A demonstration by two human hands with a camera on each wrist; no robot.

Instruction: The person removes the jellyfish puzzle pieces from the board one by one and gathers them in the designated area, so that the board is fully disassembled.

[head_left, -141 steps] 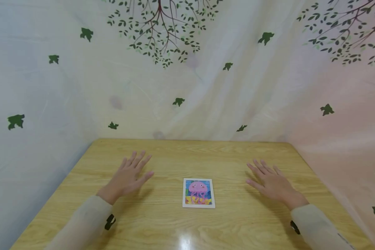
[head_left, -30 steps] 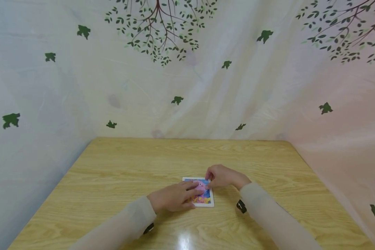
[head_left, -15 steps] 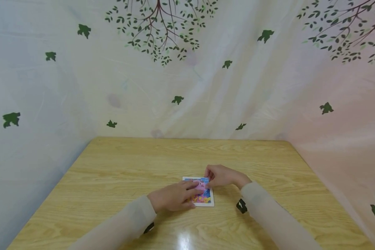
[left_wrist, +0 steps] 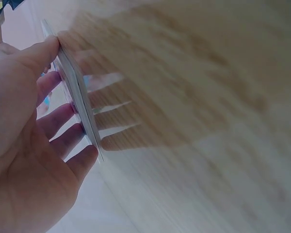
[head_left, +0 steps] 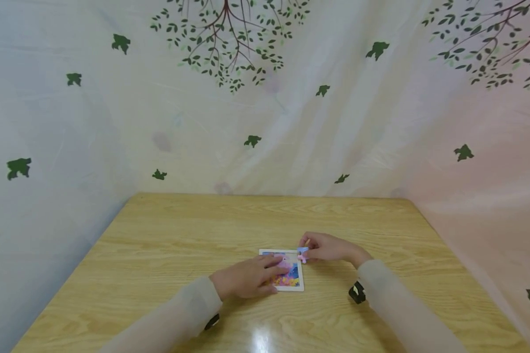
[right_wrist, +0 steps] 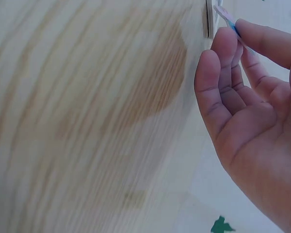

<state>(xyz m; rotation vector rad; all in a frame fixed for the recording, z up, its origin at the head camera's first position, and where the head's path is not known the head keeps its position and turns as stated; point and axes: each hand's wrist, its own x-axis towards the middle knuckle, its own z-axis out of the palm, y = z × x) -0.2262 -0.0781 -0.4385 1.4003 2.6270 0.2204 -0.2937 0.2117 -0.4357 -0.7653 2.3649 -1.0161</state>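
Note:
A small jigsaw puzzle with a pink jellyfish picture lies in a white frame (head_left: 291,289) on the wooden table. My left hand (head_left: 243,279) rests over its left part with the fingers laid out across the picture. In the left wrist view, the thumb is at the near rim of the frame (left_wrist: 80,92). Just off the upper right corner, my right hand (head_left: 331,246) pinches a blue and pink puzzle piece (head_left: 303,254) between thumb and fingertips. A pale gap shows at the picture's upper right. Seen from the right wrist, the piece (right_wrist: 228,20) is tilted, edge-on.
The wooden table (head_left: 181,220) extends around the puzzle on all sides. Behind it and along both sides hangs a pale curtain (head_left: 194,132) printed with leaves and branches. Both wrists wear dark bands.
The right hand, at the puzzle's upper right corner half a second ago, has moved right with a puzzle piece out of the picture. The left hand, once off to the left, stays on the puzzle.

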